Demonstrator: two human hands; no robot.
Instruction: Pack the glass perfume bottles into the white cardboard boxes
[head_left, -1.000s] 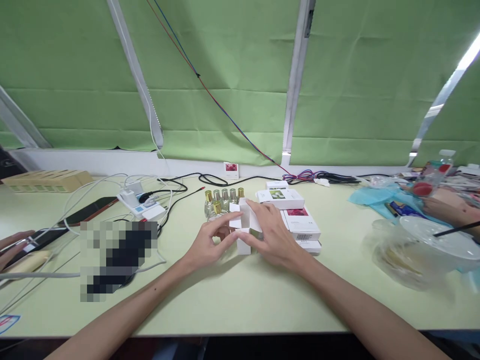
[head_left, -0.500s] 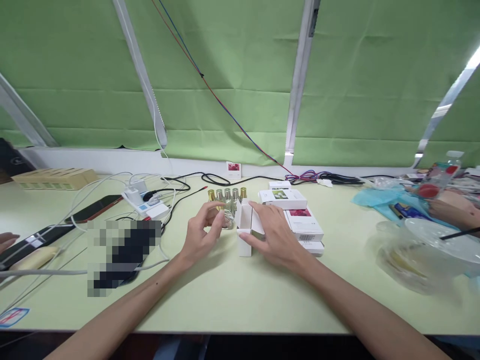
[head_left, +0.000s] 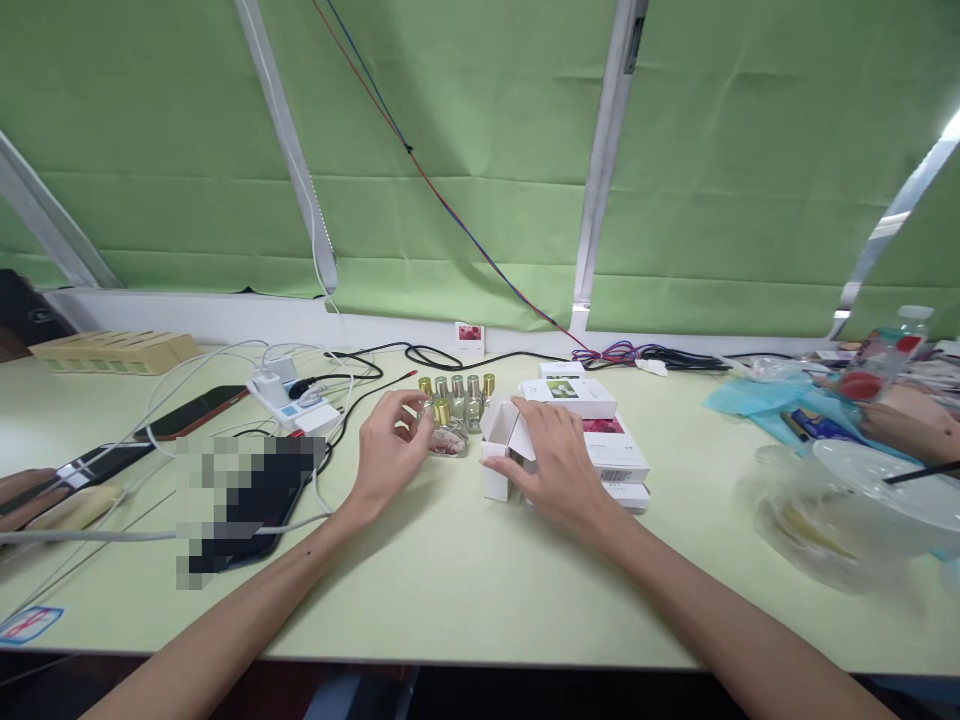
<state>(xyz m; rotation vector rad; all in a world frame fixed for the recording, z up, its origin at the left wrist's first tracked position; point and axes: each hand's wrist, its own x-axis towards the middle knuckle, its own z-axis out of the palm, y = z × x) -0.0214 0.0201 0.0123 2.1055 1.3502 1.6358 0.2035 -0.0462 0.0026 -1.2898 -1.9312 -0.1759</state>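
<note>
The left hand (head_left: pixel 396 445) is hovering half-curled, thumb and forefinger nearly meeting, beside a cluster of small glass bottles (head_left: pixel 474 400) with gold and silver caps; whether it is gripping one, I cannot tell. The right hand (head_left: pixel 559 455) is spreading its fingers over an open white box (head_left: pixel 496 485), steadying it between thumb and fingers just right of the bottles.

At far left, another person's hand (head_left: pixel 30 490) is reaching over a phone (head_left: pixel 71 475), and white cables are crossing near a power strip (head_left: pixel 319 416). Flat white boxes (head_left: pixel 619 460) are lying stacked behind the right hand, partly hidden by it. Farther right, a clear plastic bag (head_left: pixel 810 540) is sitting near a blue bag (head_left: pixel 739 398). A pale green table (head_left: pixel 450 600) is carrying everything, and green blinds (head_left: pixel 465 220) are hanging behind.
</note>
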